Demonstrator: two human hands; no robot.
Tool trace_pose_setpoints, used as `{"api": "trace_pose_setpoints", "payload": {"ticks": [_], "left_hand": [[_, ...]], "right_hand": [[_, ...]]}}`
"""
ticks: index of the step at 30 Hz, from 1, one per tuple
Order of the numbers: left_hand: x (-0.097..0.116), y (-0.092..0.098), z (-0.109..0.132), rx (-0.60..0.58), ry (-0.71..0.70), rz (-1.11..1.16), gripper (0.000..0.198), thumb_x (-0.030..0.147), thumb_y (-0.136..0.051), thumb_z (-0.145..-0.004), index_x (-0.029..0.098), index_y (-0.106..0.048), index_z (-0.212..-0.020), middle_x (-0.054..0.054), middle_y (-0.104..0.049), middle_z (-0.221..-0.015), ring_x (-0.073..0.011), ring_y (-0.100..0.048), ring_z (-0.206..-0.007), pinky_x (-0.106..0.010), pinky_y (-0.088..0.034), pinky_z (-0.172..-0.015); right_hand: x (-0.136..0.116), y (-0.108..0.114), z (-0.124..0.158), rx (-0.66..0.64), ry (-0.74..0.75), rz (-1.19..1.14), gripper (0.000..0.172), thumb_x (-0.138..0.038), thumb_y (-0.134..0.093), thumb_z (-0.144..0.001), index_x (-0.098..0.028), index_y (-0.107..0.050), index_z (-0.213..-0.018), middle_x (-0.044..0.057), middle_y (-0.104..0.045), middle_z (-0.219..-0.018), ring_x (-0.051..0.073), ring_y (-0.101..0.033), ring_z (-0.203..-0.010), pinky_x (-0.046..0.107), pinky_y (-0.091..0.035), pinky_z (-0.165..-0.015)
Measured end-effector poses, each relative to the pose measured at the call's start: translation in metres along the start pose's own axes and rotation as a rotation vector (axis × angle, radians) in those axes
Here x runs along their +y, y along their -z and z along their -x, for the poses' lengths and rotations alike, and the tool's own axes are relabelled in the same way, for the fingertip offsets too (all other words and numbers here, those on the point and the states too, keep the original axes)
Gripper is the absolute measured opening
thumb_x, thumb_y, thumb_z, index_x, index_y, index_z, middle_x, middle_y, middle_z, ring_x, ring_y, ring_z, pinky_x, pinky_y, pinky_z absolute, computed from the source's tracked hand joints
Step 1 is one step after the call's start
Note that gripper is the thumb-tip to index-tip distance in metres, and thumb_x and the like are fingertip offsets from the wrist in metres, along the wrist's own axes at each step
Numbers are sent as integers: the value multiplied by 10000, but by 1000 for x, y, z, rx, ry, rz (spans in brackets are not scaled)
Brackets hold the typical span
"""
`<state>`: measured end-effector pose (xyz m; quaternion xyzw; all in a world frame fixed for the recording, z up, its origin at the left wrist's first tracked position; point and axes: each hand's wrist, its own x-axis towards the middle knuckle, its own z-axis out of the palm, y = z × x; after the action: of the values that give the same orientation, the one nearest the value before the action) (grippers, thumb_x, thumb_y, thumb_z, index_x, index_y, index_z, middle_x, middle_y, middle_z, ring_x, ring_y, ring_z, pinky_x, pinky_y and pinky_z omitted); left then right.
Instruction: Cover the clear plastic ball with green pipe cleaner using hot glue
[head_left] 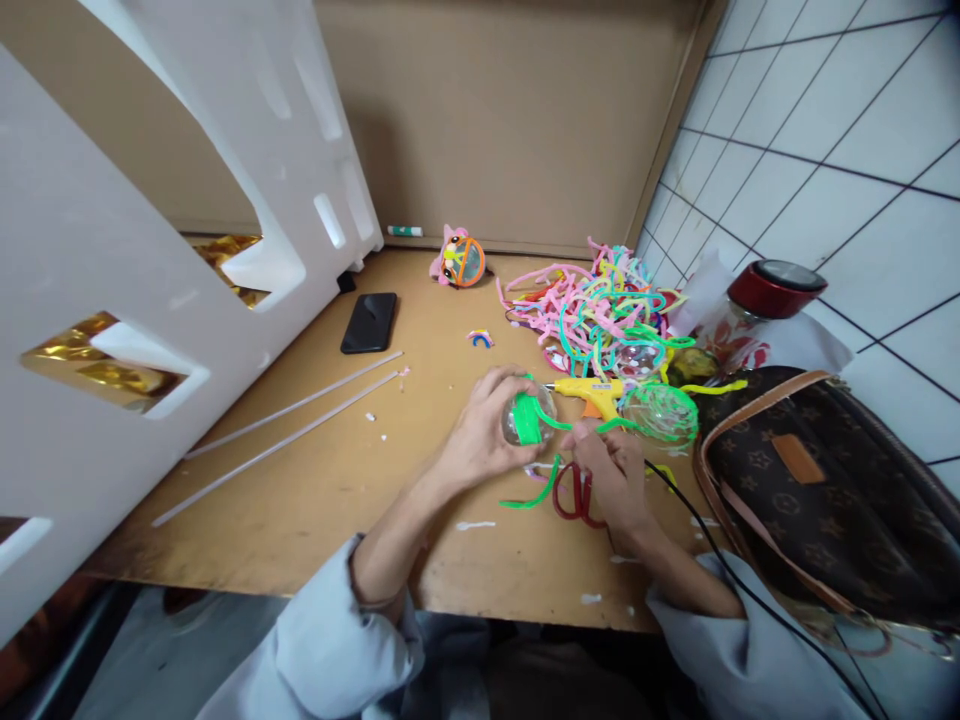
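Two white sticks (277, 448) are lying at the left of the bench (435, 385), then one black smartphone (369, 323) and one green-and-white marker (405, 231). One pink-eared toy (457, 260) is sitting farther back. The left grip (484, 425) is clasping one green-banded clear ball (528, 420) mid-bench; the right grip (611, 470) is pinching the green pipe cleaner (555, 424) trailing from it. One pair of red-handled scissors (576, 493) is lying partly under that grip. One yellow glue gun (600, 390) is resting before a pile of pipe cleaners (592, 310), too tangled to count. One red-lidded bottle (776, 290) is standing behind one brown handbag (810, 490), which is showing a floral monogram, its letters unreadable.
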<state>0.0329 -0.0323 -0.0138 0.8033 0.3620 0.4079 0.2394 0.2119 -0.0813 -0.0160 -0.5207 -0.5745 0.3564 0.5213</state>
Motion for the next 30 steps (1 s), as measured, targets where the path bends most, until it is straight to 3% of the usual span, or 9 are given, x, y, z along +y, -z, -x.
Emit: {"api": "trace_pose_setpoints", "payload": {"ticks": [7, 12, 19, 24, 30], "left_hand": [[2, 1, -1, -9, 6, 5, 503, 192, -760, -658, 218, -537, -1108, -133, -512, -1303, -304, -518, -1265, -488, -425, -1078], [1, 1, -2, 3, 17, 20, 467, 258, -770, -682, 211, -544, -1088, -140, -524, -1285, -322, -510, -1273, -498, -429, -1069], [-3, 0, -1, 13, -11, 29, 472, 259, -789, -681, 217, -557, -1091, -125, -532, -1279, -307, -527, -1249, -475, -436, -1063], [-4, 1, -3, 4, -1, 47, 472, 285, -797, -679, 209, -564, -1083, -121, -545, -1253, -300, -532, -1239, -464, -445, -1054], [-11, 0, -2, 7, -9, 63, 478, 289, -795, -679, 209, -569, -1093, -120, -536, -1265, -304, -532, -1241, -462, -437, -1057]], "right_hand": [[1, -1, -4, 18, -65, -149, 365, -462, -578, -831, -196, -587, -580, -70, -360, -455, 89, -343, -434, 226, -294, -442], [-2, -1, 2, -32, -29, -167, 344, -460, -562, -881, -194, -657, -686, -63, -423, -497, 88, -392, -455, 201, -345, -422], [-10, -2, 7, -71, 301, 133, 309, -302, -504, -942, -206, -652, -688, -40, -558, -546, 100, -496, -497, 219, -394, -493], [-14, 1, 9, -89, 552, 331, 290, -174, -500, -947, -197, -594, -674, -33, -567, -577, 92, -500, -520, 225, -376, -529], [-7, -1, 6, -14, 775, 445, 269, -106, -508, -929, -206, -524, -679, -33, -536, -577, 101, -456, -522, 251, -345, -536]]}}
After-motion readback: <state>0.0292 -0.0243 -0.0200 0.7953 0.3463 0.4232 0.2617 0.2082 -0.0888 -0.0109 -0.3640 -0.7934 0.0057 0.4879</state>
